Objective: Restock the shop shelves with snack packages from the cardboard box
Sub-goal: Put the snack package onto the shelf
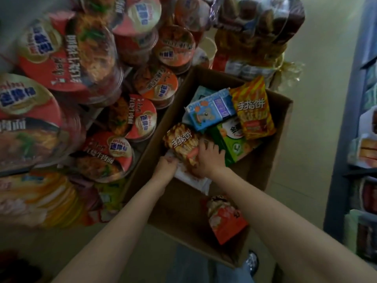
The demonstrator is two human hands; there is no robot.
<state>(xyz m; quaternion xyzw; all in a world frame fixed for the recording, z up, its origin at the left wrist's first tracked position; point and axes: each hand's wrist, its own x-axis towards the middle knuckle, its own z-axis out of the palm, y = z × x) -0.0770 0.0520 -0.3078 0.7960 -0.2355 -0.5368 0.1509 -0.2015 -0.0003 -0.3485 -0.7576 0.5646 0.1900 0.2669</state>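
Inside cardboard box (277,139): assorted snack packages (253,111)

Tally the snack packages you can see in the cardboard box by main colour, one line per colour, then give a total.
Orange and yellow striped packs: 2
Blue packs: 1
Green packs: 1
Red-orange packs: 1
Total: 5 clearly visible in the cardboard box; a pale pack under the blue one is mostly hidden and not counted.
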